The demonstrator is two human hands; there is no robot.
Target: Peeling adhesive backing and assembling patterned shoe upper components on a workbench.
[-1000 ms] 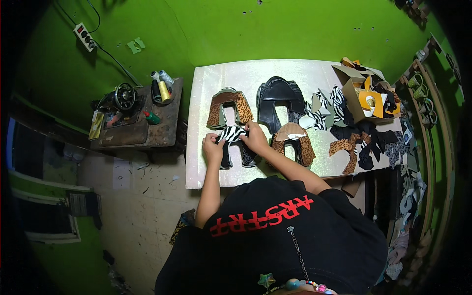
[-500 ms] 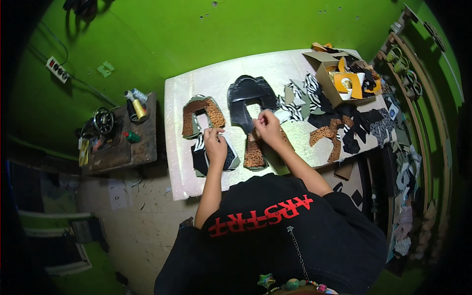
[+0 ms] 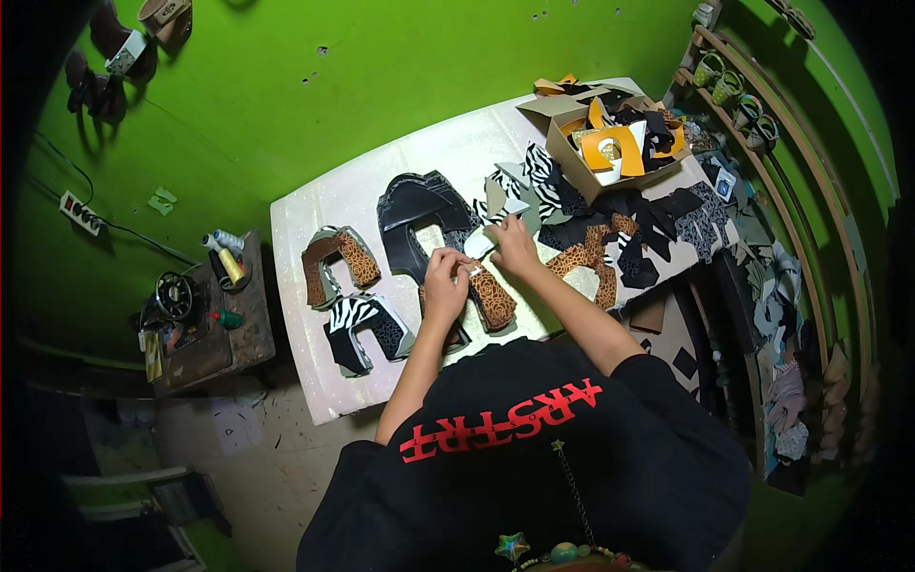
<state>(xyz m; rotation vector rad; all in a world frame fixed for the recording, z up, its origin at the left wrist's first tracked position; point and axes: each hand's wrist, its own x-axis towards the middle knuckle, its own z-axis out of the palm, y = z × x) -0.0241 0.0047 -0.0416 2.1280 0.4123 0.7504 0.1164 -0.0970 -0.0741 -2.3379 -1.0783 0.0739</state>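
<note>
The stack of glossy black, arch-shaped pieces [image 3: 410, 205] on the white, shimmering tabletop [image 3: 315, 200] is taken as the reference. The stack of orange-brown leopard-print arched pieces [image 3: 495, 303] is located on its near side, slightly to the right, and is partly covered by the left hand [image 3: 445, 286]. The left-hand fingers are drawn close together at the far end of the leopard stack; whether a piece is pinched cannot be told. The right hand [image 3: 514, 250] is positioned to the right of the reference, beside a small white piece [image 3: 481, 243], with fingers bent and narrowly spaced; contact cannot be confirmed. A brown-and-leopard arched stack [image 3: 357, 260] is placed to the left of the reference, and a zebra-print-and-black arched stack [image 3: 353, 313] nearer on that side. Zebra-print scraps [image 3: 543, 176] and an open brown cardboard box [image 3: 573, 169] are situated to the right.
</note>
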